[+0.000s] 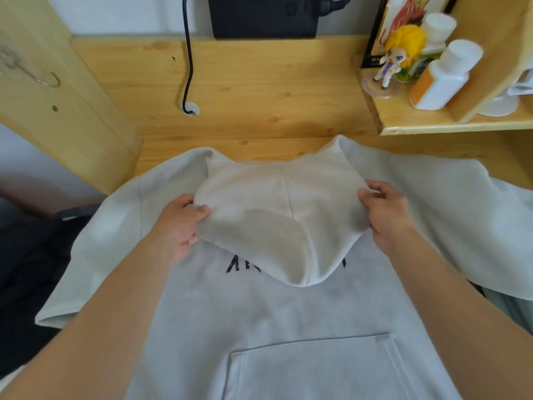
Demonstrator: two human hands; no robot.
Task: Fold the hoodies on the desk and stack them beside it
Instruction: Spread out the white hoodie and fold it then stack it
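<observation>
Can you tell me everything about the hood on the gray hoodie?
The hood is pale gray, soft-looking fleece, with a seam running down its middle. It is folded down flat over the chest of the hoodie, its rounded tip pointing toward the person and covering part of the dark printed letters. The left hand pinches its left edge and the right hand pinches its right edge. The hoodie lies front up on the wooden desk.

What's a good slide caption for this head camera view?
Both hands, left and right, fold the hood of a pale grey cotton hoodie down over its chest.
</observation>
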